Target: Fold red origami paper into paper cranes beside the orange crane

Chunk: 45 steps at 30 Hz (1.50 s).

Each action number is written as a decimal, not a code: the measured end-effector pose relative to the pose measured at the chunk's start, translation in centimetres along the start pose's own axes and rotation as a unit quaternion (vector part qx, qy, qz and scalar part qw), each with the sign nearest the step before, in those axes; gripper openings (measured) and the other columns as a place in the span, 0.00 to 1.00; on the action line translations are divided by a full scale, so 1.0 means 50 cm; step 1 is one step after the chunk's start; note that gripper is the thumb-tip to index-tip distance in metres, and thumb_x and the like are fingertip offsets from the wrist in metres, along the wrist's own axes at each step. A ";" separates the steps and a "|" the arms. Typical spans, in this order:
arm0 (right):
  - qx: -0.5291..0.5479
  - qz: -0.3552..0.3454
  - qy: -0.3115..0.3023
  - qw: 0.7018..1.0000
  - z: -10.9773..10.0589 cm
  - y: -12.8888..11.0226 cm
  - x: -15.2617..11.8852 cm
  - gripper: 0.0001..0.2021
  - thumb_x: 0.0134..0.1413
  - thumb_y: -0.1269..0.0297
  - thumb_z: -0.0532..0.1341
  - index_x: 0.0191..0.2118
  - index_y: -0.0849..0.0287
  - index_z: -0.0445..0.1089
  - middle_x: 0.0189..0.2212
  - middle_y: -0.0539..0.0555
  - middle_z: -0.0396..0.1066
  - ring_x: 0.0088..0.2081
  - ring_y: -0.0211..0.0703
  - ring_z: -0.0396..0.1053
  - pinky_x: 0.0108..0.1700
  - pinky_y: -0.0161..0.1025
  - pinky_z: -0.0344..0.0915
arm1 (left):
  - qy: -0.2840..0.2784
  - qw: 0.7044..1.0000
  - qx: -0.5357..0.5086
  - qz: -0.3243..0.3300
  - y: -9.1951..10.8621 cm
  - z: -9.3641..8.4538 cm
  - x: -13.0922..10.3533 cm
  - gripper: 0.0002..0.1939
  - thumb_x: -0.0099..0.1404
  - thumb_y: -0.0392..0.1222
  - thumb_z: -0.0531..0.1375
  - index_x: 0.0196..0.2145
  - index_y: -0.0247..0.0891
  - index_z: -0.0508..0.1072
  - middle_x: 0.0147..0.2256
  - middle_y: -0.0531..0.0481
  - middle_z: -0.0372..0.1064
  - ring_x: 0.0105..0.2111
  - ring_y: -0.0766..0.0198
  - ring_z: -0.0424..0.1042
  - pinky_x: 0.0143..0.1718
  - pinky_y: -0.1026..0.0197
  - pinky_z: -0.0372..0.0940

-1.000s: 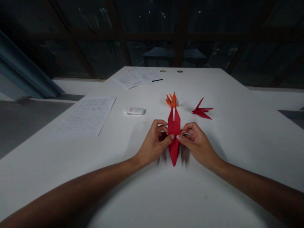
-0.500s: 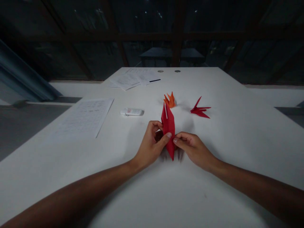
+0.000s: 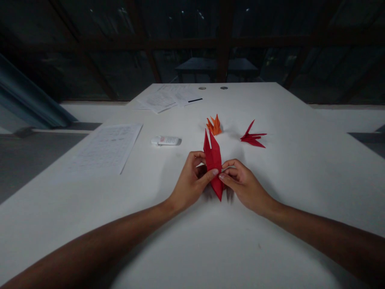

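Observation:
A piece of folded red origami paper is held between my hands above the white table. It has a long diamond shape, split into two points at the far end and one point toward me. My left hand grips its left side, thumb on the front face and fingers behind. My right hand pinches the right edge, with the thumb close to my left thumb; its other fingertips are partly hidden behind the paper. Just beyond stands an orange origami crane. A red origami crane lies farther right.
A white remote control lies left of the cranes. Printed sheets rest at the left, with more papers and a black pen toward the back. Two round discs sit near the far edge, before dark windows.
The red paper has turned slightly, its near point shifting right and its two far points spreading a little apart. My right fingers have shifted along its right edge. The view has tilted slightly.

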State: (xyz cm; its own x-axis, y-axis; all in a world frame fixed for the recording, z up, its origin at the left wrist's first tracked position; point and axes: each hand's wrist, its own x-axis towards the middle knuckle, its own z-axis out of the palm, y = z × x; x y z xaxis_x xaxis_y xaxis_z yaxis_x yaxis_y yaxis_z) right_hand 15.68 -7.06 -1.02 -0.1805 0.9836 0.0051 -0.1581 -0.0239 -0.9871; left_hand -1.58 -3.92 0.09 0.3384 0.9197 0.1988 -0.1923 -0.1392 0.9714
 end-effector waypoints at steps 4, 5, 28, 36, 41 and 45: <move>0.008 -0.004 0.000 1.000 -0.001 -0.002 -0.002 0.12 0.60 0.59 0.65 0.44 0.52 0.62 0.26 0.44 0.70 0.28 0.38 0.70 0.32 0.37 0.66 | -0.007 1.000 -0.006 -0.012 0.001 -0.001 0.000 0.20 0.64 0.41 0.67 0.47 0.43 0.60 0.43 0.52 0.67 0.34 0.68 0.72 0.34 0.64 0.70; 0.008 -0.004 0.002 1.000 -0.002 -0.004 -0.002 0.11 0.60 0.59 0.64 0.43 0.52 0.62 0.26 0.44 0.71 0.28 0.38 0.69 0.32 0.37 0.65 | -0.013 1.000 -0.008 -0.015 0.002 -0.002 0.000 0.21 0.64 0.42 0.67 0.48 0.44 0.60 0.43 0.51 0.67 0.34 0.68 0.72 0.34 0.64 0.70; 0.015 0.044 -0.051 0.998 -0.007 -0.016 0.003 0.07 0.56 0.62 0.64 0.39 0.57 0.73 0.34 0.50 0.73 0.35 0.41 0.70 0.41 0.40 0.67 | -0.060 0.980 0.175 0.073 0.009 -0.008 -0.028 0.16 0.67 0.38 0.62 0.50 0.42 0.62 0.38 0.49 0.68 0.35 0.64 0.70 0.37 0.60 0.67; -0.003 0.023 -0.061 0.998 -0.012 -0.013 0.002 0.06 0.58 0.67 0.60 0.41 0.57 0.72 0.31 0.49 0.70 0.33 0.40 0.67 0.40 0.40 0.66 | -0.068 0.959 0.230 0.148 0.028 -0.005 -0.026 0.04 0.67 0.35 0.61 0.39 0.39 0.69 0.42 0.46 0.65 0.38 0.65 0.69 0.37 0.61 0.68; -0.041 0.008 -0.043 0.998 -0.014 -0.008 -0.001 0.07 0.61 0.61 0.61 0.43 0.56 0.68 0.36 0.51 0.71 0.36 0.42 0.70 0.41 0.41 0.68 | -0.047 0.948 0.277 0.149 0.027 -0.010 -0.024 0.06 0.67 0.33 0.59 0.41 0.40 0.71 0.41 0.46 0.67 0.39 0.63 0.69 0.38 0.61 0.67; -0.071 -0.037 0.053 0.995 -0.019 -0.014 -0.005 0.09 0.64 0.54 0.60 0.42 0.53 0.64 0.34 0.49 0.69 0.33 0.41 0.69 0.39 0.40 0.66 | -0.017 0.945 0.287 0.156 0.018 -0.009 -0.022 0.08 0.65 0.29 0.58 0.40 0.40 0.70 0.40 0.48 0.67 0.36 0.65 0.69 0.36 0.62 0.67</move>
State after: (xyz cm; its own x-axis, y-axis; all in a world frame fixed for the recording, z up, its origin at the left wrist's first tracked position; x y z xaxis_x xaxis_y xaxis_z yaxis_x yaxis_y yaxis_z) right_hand 16.77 -7.12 -0.50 -0.0695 0.9952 0.0690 -0.0275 0.0672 -0.9974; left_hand -2.54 -4.91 0.67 0.3783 0.7906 0.4815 0.2407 -0.5862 0.7736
